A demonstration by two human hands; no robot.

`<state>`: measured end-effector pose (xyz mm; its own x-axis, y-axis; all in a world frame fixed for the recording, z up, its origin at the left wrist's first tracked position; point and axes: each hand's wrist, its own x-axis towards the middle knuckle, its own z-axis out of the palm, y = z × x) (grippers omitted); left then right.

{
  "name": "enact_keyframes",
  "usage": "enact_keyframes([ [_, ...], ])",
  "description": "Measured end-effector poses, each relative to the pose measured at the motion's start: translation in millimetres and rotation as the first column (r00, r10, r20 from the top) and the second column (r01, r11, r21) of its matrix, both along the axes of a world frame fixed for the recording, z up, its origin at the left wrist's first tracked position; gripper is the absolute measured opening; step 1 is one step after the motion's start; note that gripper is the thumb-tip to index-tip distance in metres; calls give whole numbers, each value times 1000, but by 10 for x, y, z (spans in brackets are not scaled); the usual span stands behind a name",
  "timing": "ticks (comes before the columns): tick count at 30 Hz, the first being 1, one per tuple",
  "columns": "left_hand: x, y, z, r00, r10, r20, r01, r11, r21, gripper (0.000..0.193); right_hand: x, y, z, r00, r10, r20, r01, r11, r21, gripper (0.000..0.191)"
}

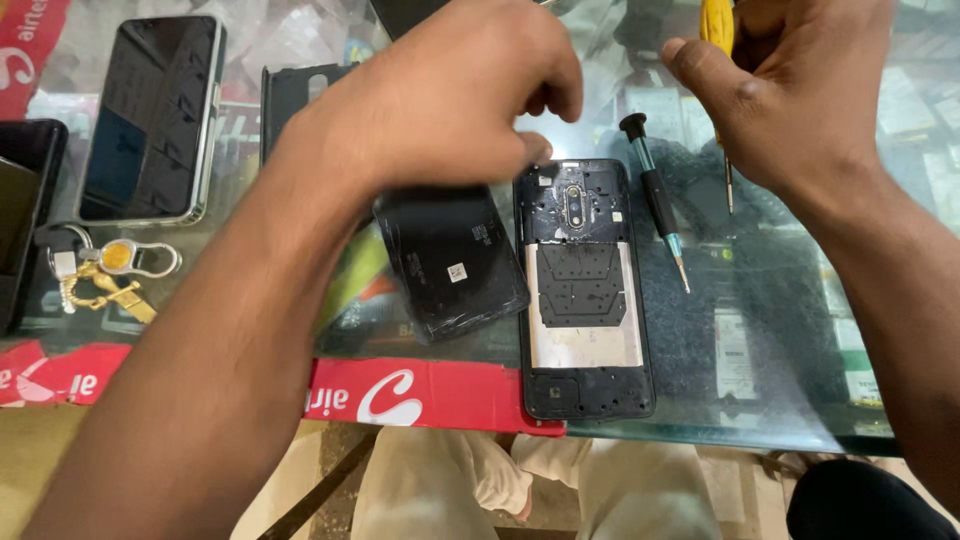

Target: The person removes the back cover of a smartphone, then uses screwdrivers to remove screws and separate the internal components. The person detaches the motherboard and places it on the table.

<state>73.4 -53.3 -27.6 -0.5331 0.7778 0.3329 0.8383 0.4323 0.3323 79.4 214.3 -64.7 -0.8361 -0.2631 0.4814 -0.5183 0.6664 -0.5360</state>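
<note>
Flanking opened phone (583,290): cover (450,262), screwdriver (655,195)

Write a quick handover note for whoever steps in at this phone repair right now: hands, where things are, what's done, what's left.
Left hand: hovering over the top of the opened phone, holding nothing visible.
Right hand: gripping a yellow-handled screwdriver, tip down beside the phone.
Removed back cover lies left of the phone; a black screwdriver lies right of it on the glass table.
Done: back cover off.
Left: inner shield plates are still in place.
</note>
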Motion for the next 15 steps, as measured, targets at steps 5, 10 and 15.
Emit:
enact_keyframes([
  [5, 745, -68, 194, 987, 69, -144, -88, 987, -133, 17, -7, -5, 14, 1000, -4, 25, 4, 1000, 2, 46],
  [10, 1415, -51, 124, 958, 287, -1, -285, 951, -117, 19, -21, 38, 5, 999, -41, -15, 42, 996, 75, 41],
  [15, 1711, -59, 37, 886, 463, -23, -460, 870, -178, 23, 13, 32, 11, 993, -106, -50, 114, 968, 222, 37],
])
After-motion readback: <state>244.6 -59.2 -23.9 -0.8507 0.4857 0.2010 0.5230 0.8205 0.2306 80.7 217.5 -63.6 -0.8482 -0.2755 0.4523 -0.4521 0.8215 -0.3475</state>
